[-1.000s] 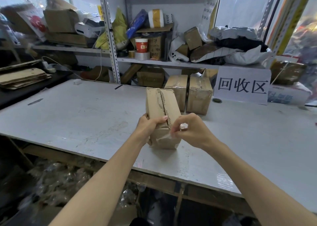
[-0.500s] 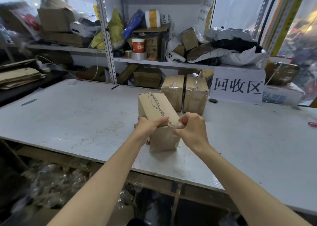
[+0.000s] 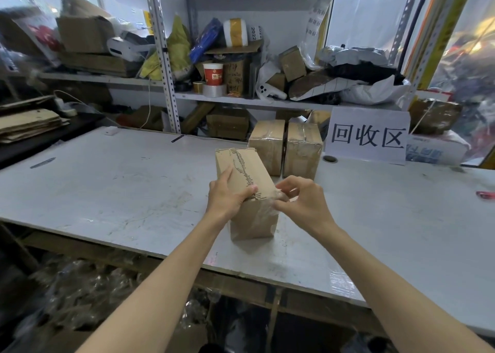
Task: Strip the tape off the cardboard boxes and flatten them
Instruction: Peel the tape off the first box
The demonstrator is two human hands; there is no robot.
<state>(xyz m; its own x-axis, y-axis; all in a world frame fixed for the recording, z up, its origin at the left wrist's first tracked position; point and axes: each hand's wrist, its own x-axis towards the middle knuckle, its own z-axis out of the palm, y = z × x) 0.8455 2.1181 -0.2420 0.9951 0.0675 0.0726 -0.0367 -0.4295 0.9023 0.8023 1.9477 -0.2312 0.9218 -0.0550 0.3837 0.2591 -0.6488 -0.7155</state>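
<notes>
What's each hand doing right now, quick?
Left hand: grips the box.
Right hand: pinches the tape at the box's top edge.

A box stands on the tabletop near the front edge, with the left hand on its left side. The right hand is at the tape on its right. Behind stand two more boxes side by side, with a sign to their right and a shelf behind them.
</notes>
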